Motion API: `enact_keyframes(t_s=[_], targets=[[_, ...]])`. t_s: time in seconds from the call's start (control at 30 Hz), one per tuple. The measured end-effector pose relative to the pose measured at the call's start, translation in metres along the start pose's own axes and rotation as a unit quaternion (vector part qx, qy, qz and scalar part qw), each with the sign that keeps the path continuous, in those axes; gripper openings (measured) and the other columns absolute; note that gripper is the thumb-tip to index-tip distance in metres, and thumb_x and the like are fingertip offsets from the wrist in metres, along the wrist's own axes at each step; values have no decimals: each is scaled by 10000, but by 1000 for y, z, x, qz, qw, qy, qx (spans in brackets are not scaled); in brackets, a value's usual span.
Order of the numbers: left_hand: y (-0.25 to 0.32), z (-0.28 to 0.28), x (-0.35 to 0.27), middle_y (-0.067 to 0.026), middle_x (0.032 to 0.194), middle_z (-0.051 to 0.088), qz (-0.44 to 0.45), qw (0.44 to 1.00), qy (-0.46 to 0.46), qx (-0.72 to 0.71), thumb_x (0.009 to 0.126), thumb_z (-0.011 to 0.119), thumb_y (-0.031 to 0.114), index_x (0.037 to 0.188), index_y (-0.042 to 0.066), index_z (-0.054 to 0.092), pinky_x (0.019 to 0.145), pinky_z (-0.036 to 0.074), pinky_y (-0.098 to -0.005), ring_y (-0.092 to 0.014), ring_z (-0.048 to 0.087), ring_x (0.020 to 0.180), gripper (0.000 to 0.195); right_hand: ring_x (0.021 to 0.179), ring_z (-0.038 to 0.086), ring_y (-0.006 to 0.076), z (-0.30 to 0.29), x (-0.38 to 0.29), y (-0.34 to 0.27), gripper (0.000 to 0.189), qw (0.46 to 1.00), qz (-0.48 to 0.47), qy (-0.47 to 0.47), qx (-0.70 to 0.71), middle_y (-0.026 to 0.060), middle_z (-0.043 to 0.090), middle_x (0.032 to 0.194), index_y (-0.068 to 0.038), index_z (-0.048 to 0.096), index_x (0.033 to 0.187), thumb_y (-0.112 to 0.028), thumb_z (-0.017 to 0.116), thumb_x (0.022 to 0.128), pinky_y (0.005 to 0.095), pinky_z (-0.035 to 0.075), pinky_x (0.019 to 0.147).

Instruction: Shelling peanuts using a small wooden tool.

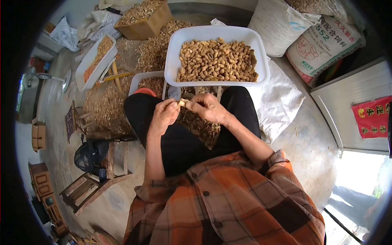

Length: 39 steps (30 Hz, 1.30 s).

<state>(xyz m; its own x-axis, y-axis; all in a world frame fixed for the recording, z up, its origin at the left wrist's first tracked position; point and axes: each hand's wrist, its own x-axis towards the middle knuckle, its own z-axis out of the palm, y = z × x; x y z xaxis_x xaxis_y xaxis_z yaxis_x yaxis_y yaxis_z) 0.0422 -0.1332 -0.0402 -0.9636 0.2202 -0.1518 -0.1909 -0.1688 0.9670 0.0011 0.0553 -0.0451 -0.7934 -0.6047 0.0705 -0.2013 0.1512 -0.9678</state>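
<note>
Between my knees, my left hand (165, 114) and my right hand (208, 107) meet at a pale peanut shell (182, 102), pinched by the fingertips of both. Whether a kernel is inside cannot be seen. Just beyond my hands, a white plastic tub (263, 69) holds many unshelled peanuts (217, 61). Behind my left hand stands a smaller white tub (135, 80) with reddish kernels (152, 85) and a red bowl (145, 91) at its near edge. Below my hands, broken shells (200, 127) lie between my legs.
Shell heaps (105, 107) cover the floor at left, near a long white tub (80, 73) and a cardboard box (147, 29). A wooden stool (95, 190) lies at lower left. Full woven sacks (272, 27) stand at upper right, above a white sheet (278, 101) beside my right knee.
</note>
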Motion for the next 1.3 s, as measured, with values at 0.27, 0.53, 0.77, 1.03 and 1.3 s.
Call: enact_keyframes(t_s=[0.27,0.53,0.77,1.03,1.3], targets=[[4,2,-4,62,503,314,8,1000,18,16,873,474,182,734,7,497,360,174,-191,-11,248,406,224,496,497,199,13,-1,0,254,991,-79,76,-81,117,529,566,19,608,750,-226,606,816,323,394,482],[-9,18,-8,68,544,358,88,992,91,28,894,490,280,972,-46,553,379,188,-175,-5,271,434,341,524,545,317,20,-9,-8,259,981,-33,167,-91,140,553,572,-43,632,662,-274,612,777,373,424,498],[-15,27,-6,75,557,399,100,988,105,-62,807,626,141,999,-33,594,387,184,-179,6,271,441,261,507,544,314,26,-13,-10,288,974,-84,184,-103,155,536,552,-8,596,627,-252,612,779,367,418,472],[-15,47,5,75,546,396,143,971,186,-39,800,629,140,896,-37,620,399,183,-181,9,278,439,201,417,432,114,36,-18,-3,342,977,0,209,35,70,493,465,29,573,613,-227,581,839,287,354,409],[-11,40,2,75,508,314,113,986,121,17,931,420,215,1033,-47,521,377,194,-170,-1,248,419,299,370,429,215,28,-11,6,363,961,-10,275,23,145,454,457,26,549,588,-254,586,815,343,332,396]])
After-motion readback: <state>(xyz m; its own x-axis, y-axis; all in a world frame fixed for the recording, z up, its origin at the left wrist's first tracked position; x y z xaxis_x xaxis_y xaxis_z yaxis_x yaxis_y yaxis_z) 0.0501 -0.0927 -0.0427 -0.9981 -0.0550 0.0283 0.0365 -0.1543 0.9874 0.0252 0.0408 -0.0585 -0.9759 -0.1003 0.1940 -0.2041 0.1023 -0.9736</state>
